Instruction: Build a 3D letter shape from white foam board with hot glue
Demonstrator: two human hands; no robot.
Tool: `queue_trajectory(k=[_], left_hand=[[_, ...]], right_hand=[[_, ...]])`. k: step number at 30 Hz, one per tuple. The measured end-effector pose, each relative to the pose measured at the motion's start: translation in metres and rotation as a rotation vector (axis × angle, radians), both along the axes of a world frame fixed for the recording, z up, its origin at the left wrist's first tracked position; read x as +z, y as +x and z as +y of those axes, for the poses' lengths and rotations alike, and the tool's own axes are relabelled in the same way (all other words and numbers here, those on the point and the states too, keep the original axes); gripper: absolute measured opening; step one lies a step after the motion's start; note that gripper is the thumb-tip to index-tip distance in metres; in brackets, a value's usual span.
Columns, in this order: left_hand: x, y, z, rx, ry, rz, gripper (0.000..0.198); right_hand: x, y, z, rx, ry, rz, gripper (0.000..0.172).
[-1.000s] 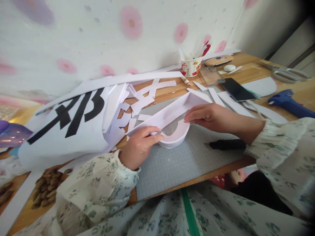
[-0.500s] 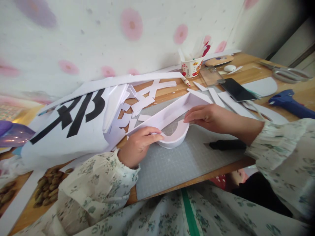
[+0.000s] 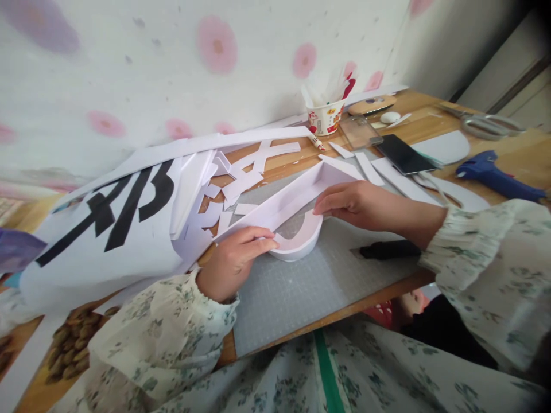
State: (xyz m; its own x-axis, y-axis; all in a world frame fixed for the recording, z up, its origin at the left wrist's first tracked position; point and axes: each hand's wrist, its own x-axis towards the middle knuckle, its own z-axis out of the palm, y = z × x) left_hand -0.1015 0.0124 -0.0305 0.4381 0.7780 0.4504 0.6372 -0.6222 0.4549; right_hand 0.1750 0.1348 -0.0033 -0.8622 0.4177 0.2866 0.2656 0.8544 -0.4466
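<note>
A white foam-board shape (image 3: 296, 248) with a straight wall and a curved, J-like end rests on the grey cutting mat (image 3: 284, 304). My left hand (image 3: 235, 258) is closed on the left side of the curve, thumb and fingers at its rim. At the other side of the curve, my right hand (image 3: 353, 206) pinches the edge between thumb and fingertips. Behind the curve runs the shape's long straight wall, partly covered by both hands. A black-handled cutter (image 3: 387, 249) lies on the mat just below my right wrist.
White offcuts (image 3: 245, 183) litter the table behind the mat. A paper sheet with black strokes (image 3: 99, 241) lies left. To the right are a blue glue gun (image 3: 495, 175), a black phone (image 3: 404, 154) and scissors (image 3: 482, 123). A paper cup (image 3: 326, 117) stands at the back.
The whole view has shifted slightly, so things appear a little further left. Both hands keep the same hold on the white shape.
</note>
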Motion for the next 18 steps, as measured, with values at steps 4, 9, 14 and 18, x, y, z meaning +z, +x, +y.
queue_trajectory(k=[4, 9, 14, 18], left_hand=[[-0.001, 0.000, 0.000, 0.008, 0.001, -0.015, 0.027], [0.002, 0.001, 0.000, 0.020, 0.060, 0.004, 0.026], [0.011, 0.003, 0.001, 0.028, 0.074, 0.065, 0.027], [0.010, 0.003, 0.000, 0.024, 0.061, 0.060, 0.027]], right_hand=[[0.001, -0.001, -0.001, -0.006, -0.003, 0.001, 0.024], [0.000, -0.002, -0.003, -0.014, 0.029, -0.001, 0.024], [-0.003, -0.001, -0.004, -0.025, 0.072, 0.010, 0.024], [-0.005, 0.001, -0.006, 0.010, 0.213, -0.031, 0.021]])
